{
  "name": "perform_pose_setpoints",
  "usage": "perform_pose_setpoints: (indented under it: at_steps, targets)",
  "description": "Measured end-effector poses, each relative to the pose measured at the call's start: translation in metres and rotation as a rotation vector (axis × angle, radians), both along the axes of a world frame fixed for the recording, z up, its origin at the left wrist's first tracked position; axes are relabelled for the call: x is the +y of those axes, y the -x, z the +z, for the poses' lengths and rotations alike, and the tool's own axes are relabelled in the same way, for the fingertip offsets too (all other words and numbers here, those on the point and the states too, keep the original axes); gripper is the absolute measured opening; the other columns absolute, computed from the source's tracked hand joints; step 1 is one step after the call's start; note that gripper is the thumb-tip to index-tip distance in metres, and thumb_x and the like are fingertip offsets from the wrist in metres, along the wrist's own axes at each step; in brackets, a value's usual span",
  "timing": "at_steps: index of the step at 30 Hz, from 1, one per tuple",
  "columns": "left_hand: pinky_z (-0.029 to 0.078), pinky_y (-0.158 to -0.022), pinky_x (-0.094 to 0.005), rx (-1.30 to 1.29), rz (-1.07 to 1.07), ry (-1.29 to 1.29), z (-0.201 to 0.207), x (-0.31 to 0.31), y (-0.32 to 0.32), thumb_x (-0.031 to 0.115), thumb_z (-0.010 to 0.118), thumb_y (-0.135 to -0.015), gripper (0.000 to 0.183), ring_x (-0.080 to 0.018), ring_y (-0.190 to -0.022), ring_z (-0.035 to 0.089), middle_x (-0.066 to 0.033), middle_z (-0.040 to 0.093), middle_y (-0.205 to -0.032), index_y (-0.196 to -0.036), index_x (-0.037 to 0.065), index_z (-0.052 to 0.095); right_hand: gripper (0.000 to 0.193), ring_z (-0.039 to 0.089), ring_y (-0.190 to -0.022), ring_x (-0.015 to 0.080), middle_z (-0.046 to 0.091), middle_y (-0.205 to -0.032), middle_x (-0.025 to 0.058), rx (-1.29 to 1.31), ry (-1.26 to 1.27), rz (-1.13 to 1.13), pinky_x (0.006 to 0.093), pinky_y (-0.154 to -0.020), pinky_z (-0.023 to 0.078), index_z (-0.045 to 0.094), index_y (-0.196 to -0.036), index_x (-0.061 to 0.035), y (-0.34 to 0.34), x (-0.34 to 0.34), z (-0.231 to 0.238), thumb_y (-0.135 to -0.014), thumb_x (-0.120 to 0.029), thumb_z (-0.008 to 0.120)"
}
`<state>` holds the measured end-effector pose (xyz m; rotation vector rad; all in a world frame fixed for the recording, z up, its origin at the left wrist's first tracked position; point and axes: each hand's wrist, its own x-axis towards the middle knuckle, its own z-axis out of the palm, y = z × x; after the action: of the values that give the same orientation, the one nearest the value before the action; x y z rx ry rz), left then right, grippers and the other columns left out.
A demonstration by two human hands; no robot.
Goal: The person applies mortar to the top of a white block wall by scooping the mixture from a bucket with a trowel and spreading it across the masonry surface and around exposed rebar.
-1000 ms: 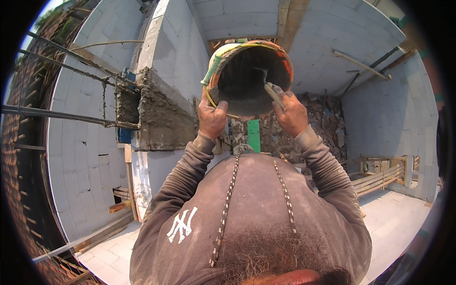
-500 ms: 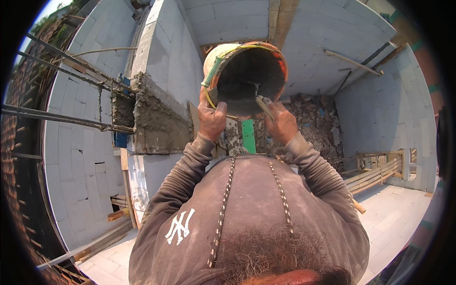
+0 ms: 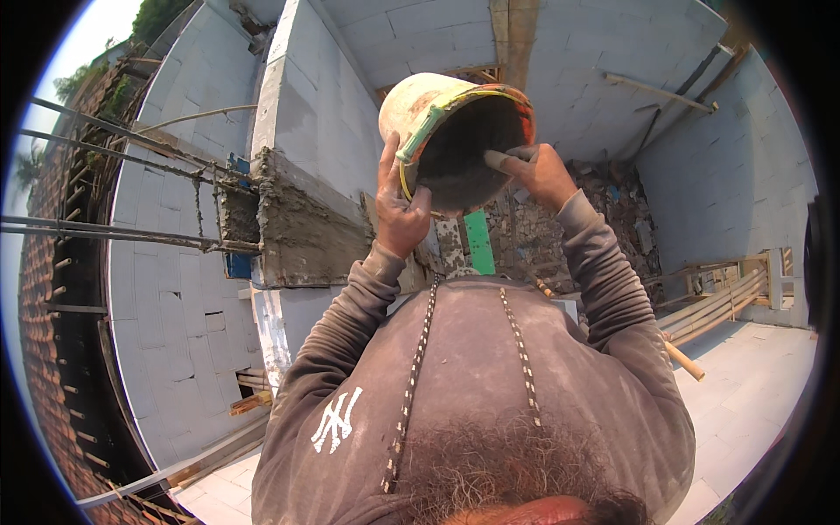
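A pale, mortar-stained bucket [image 3: 411, 103] with a yellow rim is tipped on its side in front of me, its dark mouth facing my chest. My left hand [image 3: 401, 208] grips its left side, thumb at the rim and fingers along the outer wall. Wet grey mortar coats the inside. At the right of the mouth my right hand [image 3: 541, 172] is closed on what looks like a trowel [image 3: 496, 160], its pale handle end pointing into the bucket. The blade is lost in the dark interior. A green piece [image 3: 433, 122] sits on the rim near my left hand.
A rough mortar-covered concrete beam [image 3: 306, 227] stands at left, with steel reinforcing bars [image 3: 131, 229] sticking out leftward. Light block walls [image 3: 420, 39] surround me. Rubble [image 3: 604, 210] lies below, and bamboo poles [image 3: 717, 306] are at right.
The bucket has turned and tilted more, showing more of its outer wall. My right hand has moved right and up along the mouth. My left hand still holds the bucket.
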<state>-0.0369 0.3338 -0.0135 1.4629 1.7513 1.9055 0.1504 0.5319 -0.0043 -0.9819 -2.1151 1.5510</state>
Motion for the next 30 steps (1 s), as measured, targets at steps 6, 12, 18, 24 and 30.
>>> perform_pose_setpoints:
  at_steps: [6, 12, 18, 24, 30]
  targets:
    - [0.032, -0.127, -0.0435, 0.076, -0.062, 0.044, 0.022, -0.001, 0.001, -0.01, 0.052, -0.077, 0.077, -0.036, -0.157, 0.035, -0.0211, 0.037, -0.168, -0.154, -0.002, 0.052, 0.034, 0.051, -0.053, 0.0098, 0.064, -0.073, 0.004, 0.223, 0.446, 0.048, 0.0268, -0.048, 0.036, 0.076, -0.098, 0.0033, -0.018, 0.03, -0.067, -0.097, -0.03, 0.07]
    - [0.033, -0.126, -0.0436, 0.185, -0.061, 0.11, 0.032, -0.006, 0.004, -0.013, 0.05, -0.076, 0.078, -0.0362, -0.157, 0.035, -0.0207, 0.037, -0.168, -0.153, -0.001, 0.053, 0.034, 0.044, -0.045, 0.0073, 0.061, -0.073, 0.0044, 0.39, 0.82, 0.041, 0.0239, -0.039, 0.03, 0.071, -0.112, 0.0034, -0.004, -0.004, -0.085, -0.096, -0.026, 0.07]
    - [0.04, -0.121, -0.0396, 0.051, -0.056, 0.138, 0.016, -0.007, 0.008, -0.012, 0.05, -0.079, 0.077, -0.0293, -0.151, 0.041, -0.0179, 0.041, -0.164, -0.155, -0.003, 0.049, 0.039, 0.044, -0.046, 0.0064, 0.063, -0.077, 0.0057, 0.507, 0.908, 0.088, 0.0215, -0.04, 0.032, 0.069, -0.122, 0.0046, 0.01, -0.03, -0.078, -0.098, -0.026, 0.069]
    - [0.049, -0.085, -0.024, -0.245, 0.033, 0.219, -0.019, 0.003, 0.01, -0.008, 0.056, -0.088, 0.065, -0.009, -0.094, 0.056, -0.0004, 0.062, -0.112, -0.152, -0.003, 0.049, 0.045, 0.046, -0.049, 0.0055, 0.065, -0.082, 0.0063, 0.586, 1.032, 0.017, 0.022, -0.042, 0.035, 0.066, -0.131, 0.0046, 0.0, -0.035, -0.097, -0.099, -0.026, 0.068]
    - [0.047, -0.071, -0.0275, -0.767, 0.162, 0.334, -0.133, 0.004, 0.042, -0.005, 0.064, -0.085, 0.038, -0.01, -0.077, 0.053, 0.0028, 0.057, -0.092, -0.123, 0.001, 0.06, 0.043, 0.046, -0.051, 0.0031, 0.067, -0.085, 0.0075, 0.641, 1.141, -0.162, 0.0183, -0.042, 0.037, 0.065, -0.134, 0.004, -0.066, -0.062, -0.124, -0.101, -0.023, 0.066]
